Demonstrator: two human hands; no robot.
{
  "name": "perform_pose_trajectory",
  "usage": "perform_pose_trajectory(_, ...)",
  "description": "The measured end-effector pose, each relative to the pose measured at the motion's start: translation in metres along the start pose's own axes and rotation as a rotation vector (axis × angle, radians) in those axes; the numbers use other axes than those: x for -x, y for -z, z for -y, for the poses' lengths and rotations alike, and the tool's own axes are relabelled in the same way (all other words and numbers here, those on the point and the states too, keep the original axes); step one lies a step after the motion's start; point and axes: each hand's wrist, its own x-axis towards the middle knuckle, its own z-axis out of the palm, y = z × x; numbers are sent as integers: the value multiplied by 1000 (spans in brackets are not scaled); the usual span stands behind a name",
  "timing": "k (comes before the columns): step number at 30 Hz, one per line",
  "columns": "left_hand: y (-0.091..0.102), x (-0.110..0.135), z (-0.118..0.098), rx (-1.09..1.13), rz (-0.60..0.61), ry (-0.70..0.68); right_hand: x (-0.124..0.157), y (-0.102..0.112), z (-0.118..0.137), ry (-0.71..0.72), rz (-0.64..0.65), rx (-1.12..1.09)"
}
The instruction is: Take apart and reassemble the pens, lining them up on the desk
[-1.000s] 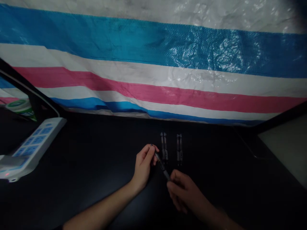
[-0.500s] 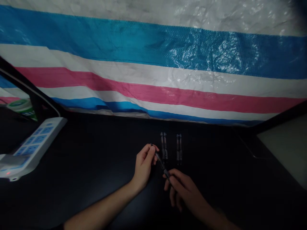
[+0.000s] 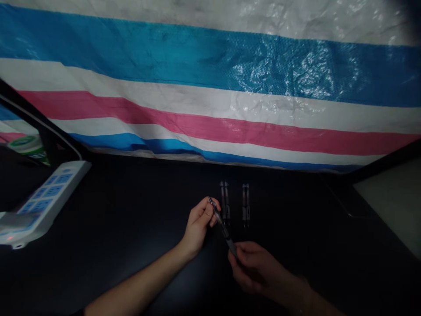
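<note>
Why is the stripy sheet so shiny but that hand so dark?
In the head view, glare bounces off the crinkled blue-striped tarp, while the right hand sits in dim light, so it looks dark above the black tabletop.

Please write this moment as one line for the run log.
left hand: holds pen | right hand: at pen's lower end | table: two pens lying apart

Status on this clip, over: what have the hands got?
Left hand pinching clear pen. Right hand at its lower end, grip unclear. Two other pens lying beyond.
</note>
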Motion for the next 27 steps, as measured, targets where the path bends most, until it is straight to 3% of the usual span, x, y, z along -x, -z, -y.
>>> perform_pose_trajectory(10,-3,-2,1,110,12,42,-1,2,2,22,-41,25)
perform_pose_trajectory(18,-2,0,-5,8,113,-4,-3,-1,2,147,-145,129)
perform_pose_trajectory(27,0,-5,-8,-65,-16,-87,-2,-5,7,214,-212,242)
